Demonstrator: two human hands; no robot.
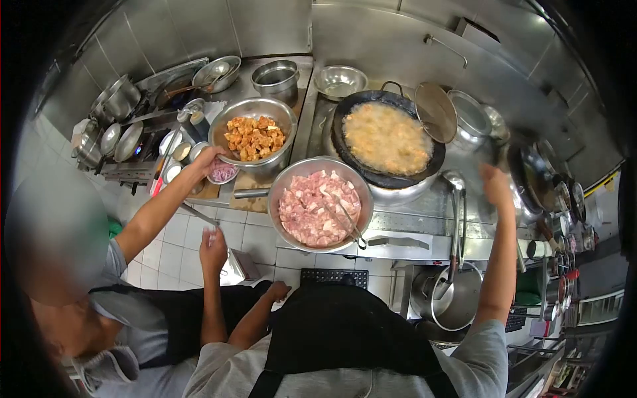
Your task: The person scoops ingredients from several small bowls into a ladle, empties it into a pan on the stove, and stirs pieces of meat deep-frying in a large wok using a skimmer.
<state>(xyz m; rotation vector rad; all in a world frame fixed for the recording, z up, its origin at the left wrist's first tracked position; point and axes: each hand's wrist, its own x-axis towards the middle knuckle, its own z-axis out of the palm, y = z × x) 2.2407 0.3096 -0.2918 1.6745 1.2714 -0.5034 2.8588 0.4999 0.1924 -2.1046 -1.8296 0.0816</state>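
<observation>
My right hand point(496, 186) is raised over the right of the stove, its fingers curled and a little blurred; what they hold, if anything, is hidden. Low beside my black apron, my left hand point(279, 290) is closed, and its inside does not show. In front of me is a long-handled pan point(273, 199) of raw, cut-up meat point(312, 209), with metal tongs point(348, 222) lying in it. Beyond it, pieces fry in bubbling oil point(385, 139) in a black wok point(434, 159). Two ladles point(456, 205) lie near my right forearm.
A co-worker's hand point(211, 159) grips a steel bowl point(285, 116) of browned pieces. Their other hand point(212, 251) is near my left arm. A round strainer point(436, 111) leans at the wok's rim. A large pot point(468, 302) stands below the counter, right.
</observation>
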